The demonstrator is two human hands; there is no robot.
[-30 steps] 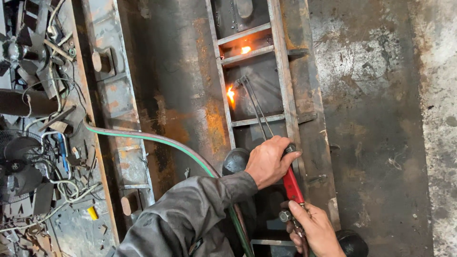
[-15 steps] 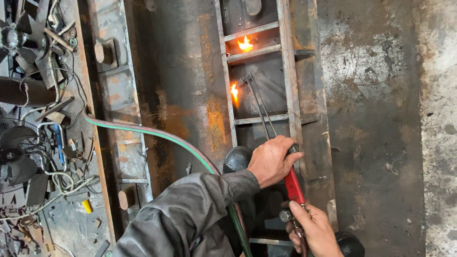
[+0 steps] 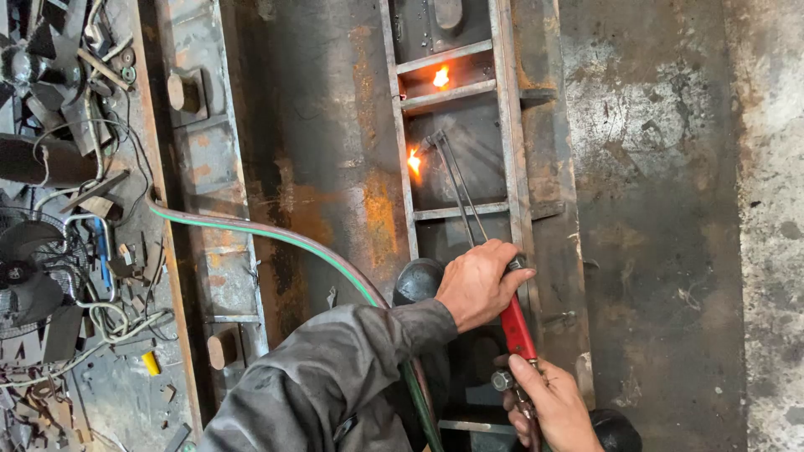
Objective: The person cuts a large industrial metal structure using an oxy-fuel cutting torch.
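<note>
Nearest the camera, the right hand [image 3: 548, 402] is closed around the lower end of a cutting torch [image 3: 502, 293], by its valve fittings at the bottom edge of the view. Just above it, the left hand [image 3: 479, 283], coming out of a grey sleeve [image 3: 335, 385], is clenched around the torch's red handle [image 3: 517, 328] where the handle meets the thin metal tubes.

The 2 tubes run up and to the left from the left hand to the torch tip [image 3: 434, 141], where a bright orange flame [image 3: 414, 161] burns against the left rail of a rusty ladder-like steel frame [image 3: 400, 167]. The frame has crossbars between 2 long rails. Farther up, between 2 of the upper crossbars, a second glowing spot [image 3: 440, 77] shows orange.

A green and a reddish hose [image 3: 276, 238] curve together from under the sleeve out to the left, across a rusted steel beam [image 3: 205, 184]. Beyond that beam, at the left edge, lie tangled wires and metal scrap [image 3: 67, 251], with a black fan [image 3: 25, 268] among them. To the right of the frame stretches stained concrete floor [image 3: 670, 209].
</note>
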